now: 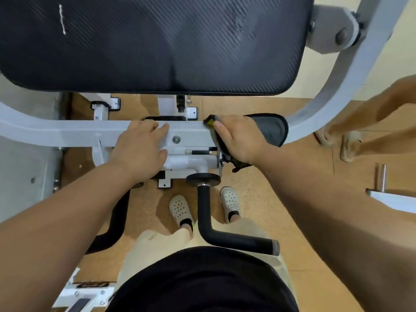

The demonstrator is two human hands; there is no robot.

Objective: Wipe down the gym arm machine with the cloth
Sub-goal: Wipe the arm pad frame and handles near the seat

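Note:
The arm machine's white steel crossbar [67, 130] runs left to right under a large black pad [146, 41]. My left hand [140, 146] rests on the bar near its middle, fingers laid over the top and thumb below. My right hand [239, 140] grips a dark grey cloth [270, 128] with a yellow tag and holds it against the bar's right part. The cloth wraps over the bar and hangs below my palm.
A black bent handle [216, 235] sticks out toward me below the bar, between my feet. The white frame arm [326, 95] curves up at the right. Another person's legs stand at the far right. A white bench edge with a metal peg [381, 179] lies right.

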